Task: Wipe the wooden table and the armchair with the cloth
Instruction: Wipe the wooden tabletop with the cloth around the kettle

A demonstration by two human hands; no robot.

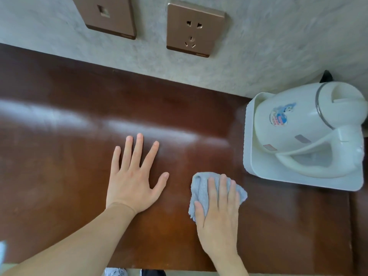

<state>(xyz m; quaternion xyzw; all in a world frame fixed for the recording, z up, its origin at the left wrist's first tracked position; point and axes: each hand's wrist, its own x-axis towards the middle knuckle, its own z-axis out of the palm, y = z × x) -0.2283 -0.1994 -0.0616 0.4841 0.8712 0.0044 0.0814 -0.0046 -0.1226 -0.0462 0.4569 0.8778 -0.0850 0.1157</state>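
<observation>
The dark brown wooden table (69, 126) fills most of the view and shines under a streak of light. My right hand (219, 212) presses a crumpled light grey-blue cloth (201, 188) flat onto the table top, right of centre, fingers spread over it. My left hand (133, 176) lies flat on the bare wood to the left of the cloth, fingers apart, holding nothing. The armchair is not in view.
A white electric kettle (302, 124) stands on a white tray (278, 178) at the table's right end, just beyond the cloth. Two bronze wall plates, a socket (196, 29) and another (107, 14), sit on the grey wall behind. The table's near edge runs along the bottom.
</observation>
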